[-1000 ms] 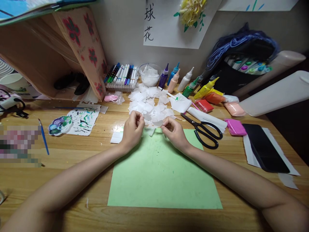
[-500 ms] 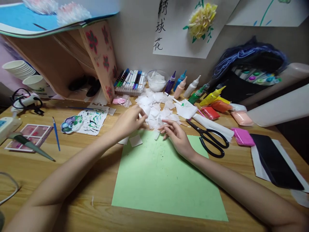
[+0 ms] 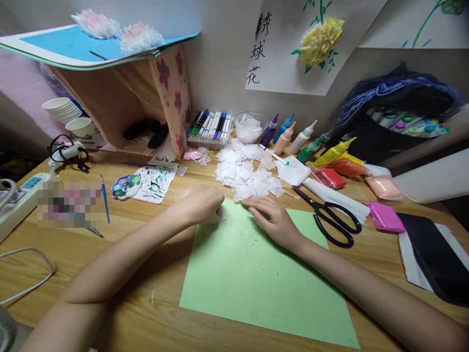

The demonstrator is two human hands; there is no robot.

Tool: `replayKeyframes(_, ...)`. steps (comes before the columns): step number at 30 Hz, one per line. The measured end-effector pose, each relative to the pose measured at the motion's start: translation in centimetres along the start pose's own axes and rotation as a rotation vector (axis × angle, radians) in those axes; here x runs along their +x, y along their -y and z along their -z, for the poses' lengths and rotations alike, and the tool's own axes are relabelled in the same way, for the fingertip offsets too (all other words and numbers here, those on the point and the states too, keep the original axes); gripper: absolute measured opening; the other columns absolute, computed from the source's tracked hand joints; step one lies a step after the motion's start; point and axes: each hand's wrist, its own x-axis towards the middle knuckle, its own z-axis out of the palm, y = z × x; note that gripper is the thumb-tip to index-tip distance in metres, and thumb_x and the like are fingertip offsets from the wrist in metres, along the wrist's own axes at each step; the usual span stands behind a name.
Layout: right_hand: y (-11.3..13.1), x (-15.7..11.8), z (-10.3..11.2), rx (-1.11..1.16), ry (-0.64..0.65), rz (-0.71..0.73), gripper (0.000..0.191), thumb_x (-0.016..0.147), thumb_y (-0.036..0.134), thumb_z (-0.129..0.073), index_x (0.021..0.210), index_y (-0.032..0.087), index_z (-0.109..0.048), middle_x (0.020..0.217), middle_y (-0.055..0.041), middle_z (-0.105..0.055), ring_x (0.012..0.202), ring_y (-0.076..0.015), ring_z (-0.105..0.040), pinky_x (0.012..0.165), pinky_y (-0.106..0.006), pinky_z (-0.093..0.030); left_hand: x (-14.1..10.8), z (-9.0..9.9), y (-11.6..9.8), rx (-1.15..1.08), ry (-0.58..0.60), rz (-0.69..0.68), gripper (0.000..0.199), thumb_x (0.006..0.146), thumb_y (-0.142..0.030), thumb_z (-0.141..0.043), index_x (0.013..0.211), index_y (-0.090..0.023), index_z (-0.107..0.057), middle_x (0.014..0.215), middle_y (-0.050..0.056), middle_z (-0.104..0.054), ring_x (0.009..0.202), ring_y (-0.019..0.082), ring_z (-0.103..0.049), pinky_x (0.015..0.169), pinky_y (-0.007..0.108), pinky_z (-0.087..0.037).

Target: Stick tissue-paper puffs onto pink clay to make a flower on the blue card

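My left hand [image 3: 205, 205] is closed, knuckles up, at the top left corner of the green sheet [image 3: 264, 278]. A small white paper square [image 3: 223, 214] peeks out from under its curled fingers, which mostly cover it. My right hand [image 3: 274, 221] rests over the sheet's top edge with its fingers stretched out, fingertips at the near edge of a pile of white paper squares [image 3: 240, 171]. Nothing shows in its grasp. To its right lie black-handled scissors [image 3: 328, 215], partly on the sheet's corner.
Behind the pile stand a glass bowl [image 3: 249, 128], a marker set [image 3: 209, 124] and several paint bottles [image 3: 301, 138]. On the right are a white paper roll [image 3: 337, 198], a pink clay packet [image 3: 385, 216] and a black phone [image 3: 436, 254]. A paint-smeared paper [image 3: 156, 183] and a blue brush [image 3: 105, 198] lie left.
My left hand has come down and nearer, now covering where two loose squares lay. The small piece at my right fingertips has moved back to the pile's edge. The camera view has shifted.
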Motion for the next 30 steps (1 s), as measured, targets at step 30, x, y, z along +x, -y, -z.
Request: replayKeyframes(30,0.3,0.1,0.4,0.18,0.016,-0.034,0.015,0.087,0.029,-0.055,0.078,0.02,-0.061,0.079,-0.0034,-0.061,0.075,-0.0166,-0.055,0.07,-0.031,-0.043,2.3,-1.7,0.9,-0.978,0.178,-0.188,0.021,0.085,-0.031,-0.048,0.076,-0.016,-0.061,0.07,0.0,-0.059,0.064,0.01,-0.05,0.059,0.021,-0.038)
